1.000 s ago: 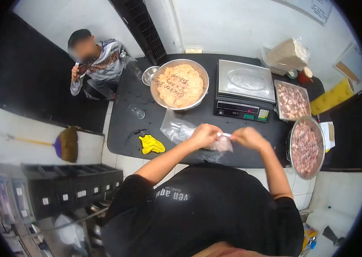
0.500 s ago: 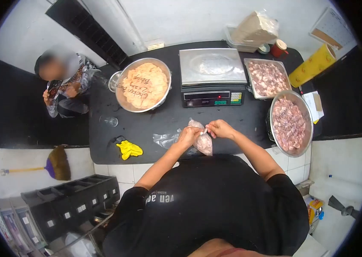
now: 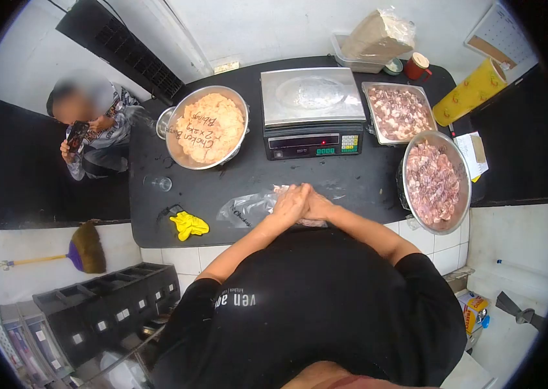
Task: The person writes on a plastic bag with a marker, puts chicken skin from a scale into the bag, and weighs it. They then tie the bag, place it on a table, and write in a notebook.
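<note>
On the black table before me lies a small clear plastic bag of meat (image 3: 311,223), mostly covered by my hands. My left hand (image 3: 291,203) rests on top of it with the fingers close together. Touching it, my right hand (image 3: 317,206) presses on the same bag, its fingertips partly hidden behind the left. Just left of them is a flat clear plastic bag (image 3: 240,210) with handwriting on it. Beyond my hands stands a digital scale (image 3: 313,142) with a steel platform.
A steel bowl of pale meat (image 3: 212,129) under labelled plastic stands left of the scale. To the right are a tray of cut meat (image 3: 398,111) and a bowl of meat (image 3: 434,183). Yellow gloves (image 3: 190,225) lie front left. A seated person (image 3: 95,129) holds a phone.
My hands have come together from pinching the bag's top, and now press down over the bag. The view has shifted slightly, and more of the flat bag shows.
</note>
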Demonstrator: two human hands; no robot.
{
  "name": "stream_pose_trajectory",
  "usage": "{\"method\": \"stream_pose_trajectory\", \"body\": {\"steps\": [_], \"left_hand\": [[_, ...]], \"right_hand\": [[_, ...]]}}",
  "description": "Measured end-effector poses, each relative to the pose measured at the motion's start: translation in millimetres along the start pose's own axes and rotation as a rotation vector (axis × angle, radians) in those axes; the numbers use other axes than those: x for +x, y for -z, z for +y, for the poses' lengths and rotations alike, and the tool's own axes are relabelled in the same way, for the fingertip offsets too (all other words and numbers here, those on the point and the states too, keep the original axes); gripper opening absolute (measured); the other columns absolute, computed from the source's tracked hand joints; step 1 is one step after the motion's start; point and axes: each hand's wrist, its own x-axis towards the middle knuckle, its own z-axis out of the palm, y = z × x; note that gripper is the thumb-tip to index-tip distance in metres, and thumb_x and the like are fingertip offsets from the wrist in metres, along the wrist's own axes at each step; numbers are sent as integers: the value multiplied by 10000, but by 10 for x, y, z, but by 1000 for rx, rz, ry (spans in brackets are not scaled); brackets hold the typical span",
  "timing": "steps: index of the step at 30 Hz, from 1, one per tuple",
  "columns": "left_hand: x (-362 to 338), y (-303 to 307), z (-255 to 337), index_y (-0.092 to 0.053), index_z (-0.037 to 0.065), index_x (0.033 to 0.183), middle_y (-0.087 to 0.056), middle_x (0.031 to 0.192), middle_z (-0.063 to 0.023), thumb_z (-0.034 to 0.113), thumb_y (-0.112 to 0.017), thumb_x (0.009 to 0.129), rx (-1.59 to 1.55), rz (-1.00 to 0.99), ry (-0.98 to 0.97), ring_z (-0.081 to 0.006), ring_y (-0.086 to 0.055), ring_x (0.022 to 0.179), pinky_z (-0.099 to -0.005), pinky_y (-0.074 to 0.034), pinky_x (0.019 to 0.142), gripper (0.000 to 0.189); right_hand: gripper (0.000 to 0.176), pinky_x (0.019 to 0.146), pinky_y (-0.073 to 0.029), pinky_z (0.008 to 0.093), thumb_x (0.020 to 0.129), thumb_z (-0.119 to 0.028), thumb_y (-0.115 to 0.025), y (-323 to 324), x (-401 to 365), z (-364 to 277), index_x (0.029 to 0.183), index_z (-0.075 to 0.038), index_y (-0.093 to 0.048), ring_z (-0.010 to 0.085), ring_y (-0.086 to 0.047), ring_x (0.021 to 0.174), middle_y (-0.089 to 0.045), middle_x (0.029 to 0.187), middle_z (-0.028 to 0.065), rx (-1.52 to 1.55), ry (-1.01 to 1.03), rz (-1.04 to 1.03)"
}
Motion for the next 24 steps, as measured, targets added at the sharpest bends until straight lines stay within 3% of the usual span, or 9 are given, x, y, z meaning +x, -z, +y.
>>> {"method": "stream_pose_trajectory", "body": {"steps": [5,8,10,14,15,17,20,22,24], "left_hand": [[-45,416,146,-475,53,1028,-622,926,-162,70,-632,776,-78,-51,126,-379,-586,788,-450,-475,683,298],[-114,749,168,-490,55,1075,-614,976,-142,40,-665,780,-288,152,106,-293,-598,751,-360,-480,658,344],[-52,1206,306,-502,47,1107,-613,976,-122,43,-679,779,-317,271,203,-239,-565,709,-337,-475,644,373],[-180,1378,-68,-513,29,1150,-587,1011,-37,98,-647,878,-578,584,441,-52,-472,692,-211,-422,623,311],[-236,1342,-120,-518,36,1126,-577,980,-41,156,-649,892,-855,602,593,-46,-462,692,-198,-397,603,294],[-280,1376,-137,-518,39,1109,-568,966,-40,216,-648,899,-1227,663,767,-56,-451,678,-202,-383,595,303],[-328,1363,-154,-520,46,1105,-562,964,-41,257,-634,909,-1335,697,820,-67,-442,664,-207,-380,591,310],[-321,1379,-132,-517,46,1104,-560,961,-42,260,-624,916,-1351,712,808,-68,-436,660,-210,-380,591,304],[-302,1374,-119,-515,47,1104,-558,959,-43,263,-614,922,-1365,718,801,-70,-431,655,-212,-381,590,299]], "right_hand": [[451,806,-496,486,802,-298,-603,243,201,-1,1191,-71,-564,384,-616,954,-643,1005,235,34,-78,-167],[214,670,-530,446,806,-168,-559,818,244,-219,987,-90,-643,360,-656,703,-671,767,173,-32,38,75],[263,665,-530,431,798,-184,-589,1236,431,-67,1051,-165,-660,332,-669,713,-674,792,171,39,141,216],[431,757,-524,408,739,-64,-591,2350,799,-222,1146,-190,-662,295,-675,782,-685,945,169,-263,13,188],[405,775,-523,411,747,-101,-610,2413,974,1,1140,-180,-668,312,-673,826,-684,960,166,-218,-47,163],[391,777,-519,430,731,-161,-648,2505,1170,139,1121,-172,-677,357,-656,859,-674,968,185,-201,206,408],[340,841,-510,406,776,-183,-636,2483,1627,736,1112,-154,-679,350,-649,908,-672,989,178,-292,108,316],[402,942,-463,406,822,-252,-639,2483,1751,828,1217,-176,-614,346,-585,1085,-613,1174,173,-316,-89,140],[491,985,-426,408,829,-303,-644,2360,1784,721,1285,-156,-542,350,-524,1165,-547,1262,184,-411,-71,293]]}}
